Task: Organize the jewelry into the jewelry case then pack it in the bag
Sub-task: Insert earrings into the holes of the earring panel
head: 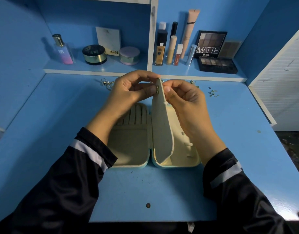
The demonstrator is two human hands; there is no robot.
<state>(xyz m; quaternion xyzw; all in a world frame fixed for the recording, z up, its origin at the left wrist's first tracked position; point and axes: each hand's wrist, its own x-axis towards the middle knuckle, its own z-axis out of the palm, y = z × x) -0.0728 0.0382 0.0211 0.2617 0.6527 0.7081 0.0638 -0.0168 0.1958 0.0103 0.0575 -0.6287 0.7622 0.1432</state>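
The pale teal jewelry case with cream lining [132, 144] lies open flat at the middle of the blue desk [145, 186], its cream inner flap [161, 129] raised upright between the halves. Both hands pinch the flap's top: the left hand [128, 92] with thumb and curled fingers at a small round gold piece [157, 90], the right hand [186, 102] from the other side. Loose silver jewelry [105, 82] and tiny scattered pieces [213, 93] lie behind, below the cosmetics shelf [94, 71]

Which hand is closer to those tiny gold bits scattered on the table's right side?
Right. The right hand pinches the flap, left of the gold bits; the left hand is farther left, across the flap.
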